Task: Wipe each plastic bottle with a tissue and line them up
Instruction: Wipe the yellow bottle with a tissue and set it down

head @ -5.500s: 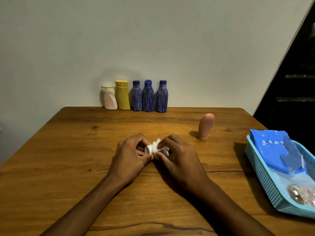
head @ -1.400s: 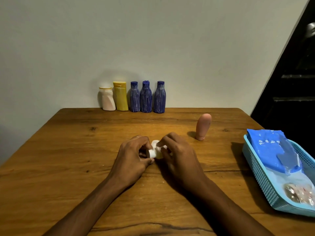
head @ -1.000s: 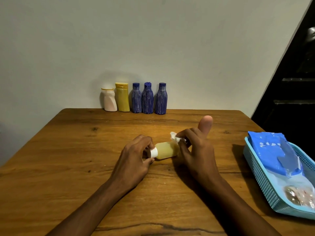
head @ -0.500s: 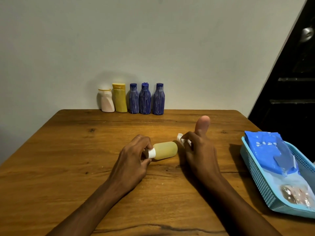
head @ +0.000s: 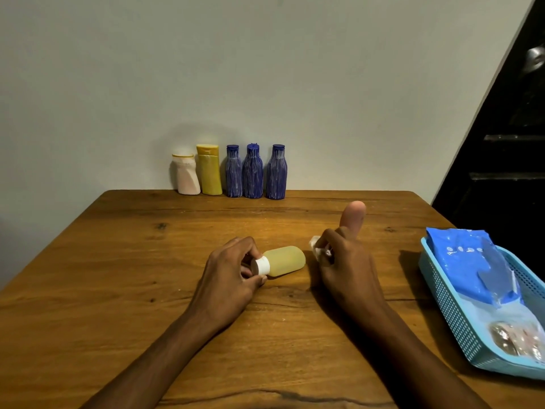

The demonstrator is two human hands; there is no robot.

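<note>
A small pale yellow bottle [head: 284,260] with a white cap lies on its side on the wooden table [head: 118,276]. My left hand [head: 233,273] pinches its cap end. My right hand [head: 345,261] is just right of the bottle and holds a crumpled white tissue [head: 316,246], apart from the bottle. A peach bottle [head: 353,215] stands upright right behind my right hand. Along the wall stand a pink-white bottle [head: 185,175], a yellow bottle [head: 208,169] and three blue bottles [head: 253,172] in a row.
A light blue basket [head: 448,302] sits at the table's right edge with a blue tissue pack [head: 472,261] and a small wrapped item inside. A dark doorway lies beyond it on the right.
My right hand has pulled the tissue off the yellow bottle and drawn away to the right, baring the bottle. My left hand keeps hold of the cap end.
</note>
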